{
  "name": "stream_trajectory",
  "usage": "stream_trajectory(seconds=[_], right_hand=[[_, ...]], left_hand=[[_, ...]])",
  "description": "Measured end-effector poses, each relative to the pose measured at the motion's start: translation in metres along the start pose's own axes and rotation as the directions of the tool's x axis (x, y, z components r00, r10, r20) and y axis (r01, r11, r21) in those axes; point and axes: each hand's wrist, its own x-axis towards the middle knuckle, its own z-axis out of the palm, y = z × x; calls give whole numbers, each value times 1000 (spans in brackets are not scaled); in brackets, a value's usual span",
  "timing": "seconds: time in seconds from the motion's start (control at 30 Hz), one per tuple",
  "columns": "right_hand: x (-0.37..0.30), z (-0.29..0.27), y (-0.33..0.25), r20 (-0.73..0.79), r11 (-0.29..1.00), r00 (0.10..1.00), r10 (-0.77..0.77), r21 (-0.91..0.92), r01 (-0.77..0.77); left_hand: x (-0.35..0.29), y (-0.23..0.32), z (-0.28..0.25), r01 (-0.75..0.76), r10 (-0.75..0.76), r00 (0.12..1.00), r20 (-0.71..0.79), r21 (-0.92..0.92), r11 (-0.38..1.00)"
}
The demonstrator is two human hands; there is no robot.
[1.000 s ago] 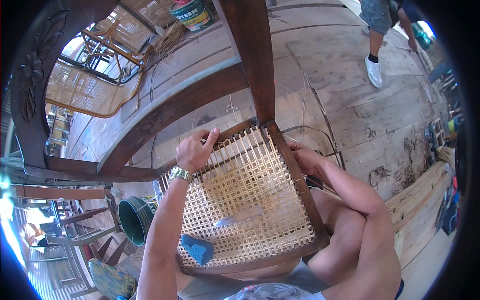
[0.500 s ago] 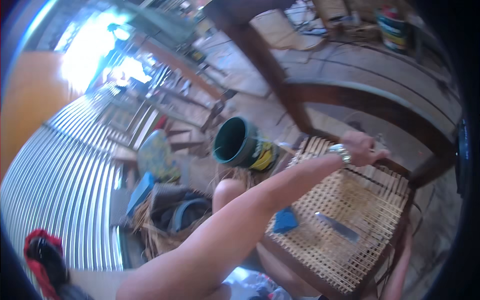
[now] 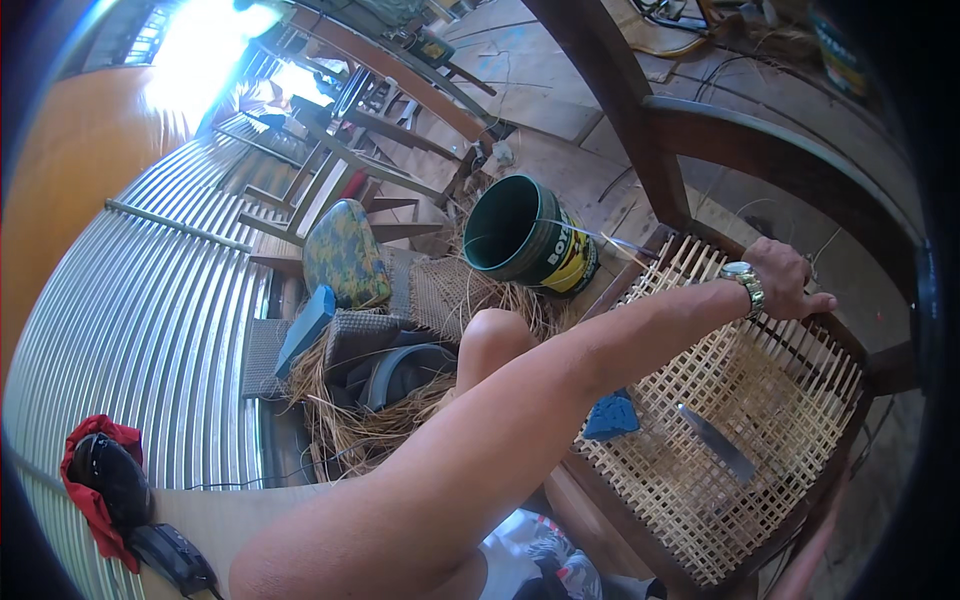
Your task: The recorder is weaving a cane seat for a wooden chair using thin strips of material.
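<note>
My left hand (image 3: pixel 785 278), with a metal watch (image 3: pixel 746 285) on its wrist, is at the back edge of a wooden chair's woven cane seat (image 3: pixel 690 500). Its fingers curl down and what they hold, if anything, is hidden; the thumb sticks out along the back rail. Part of my right forearm (image 3: pixel 815 545) shows below the seat's right side, and the hand itself is hidden under the chair. On the weave lie a pointed metal blade (image 3: pixel 716 444) and a blue foam-like block (image 3: pixel 611 415). Toward the back, the strips run loose and unwoven in one direction.
The dark chair back (image 3: pixel 770 150) rises beyond the seat. A green bucket (image 3: pixel 510 230) stands to its left. Nearer are a pile of fibre strips (image 3: pixel 345 430), a patterned cushion (image 3: pixel 345 255) and corrugated metal sheeting (image 3: pixel 150 330). A red cloth (image 3: pixel 95 500) with black items lies at lower left.
The view has shifted, so the chair, bucket and my left arm sit further right. My left hand stays at the seat's back edge, and the blade and blue block keep their places.
</note>
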Motion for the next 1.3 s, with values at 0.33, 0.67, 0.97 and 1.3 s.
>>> stream_trajectory(seconds=[0.33,0.67,0.97,1.3], right_hand=[[5,27,-13,-139,999,990,23,-36,-28],[18,64,-20,-275,995,960,57,-68,-79],[-44,20,-31,-378,999,925,-33,15,41],[-36,117,-85,-53,964,993,-105,241,115]], left_hand=[[3,-3,1,-1,0,1000,-25,-1,1000],[-8,-5,-7,24,-24,1000,12,12,1000],[18,6,8,29,-29,999,34,18,999],[10,13,11,-46,50,995,-84,46,998]])
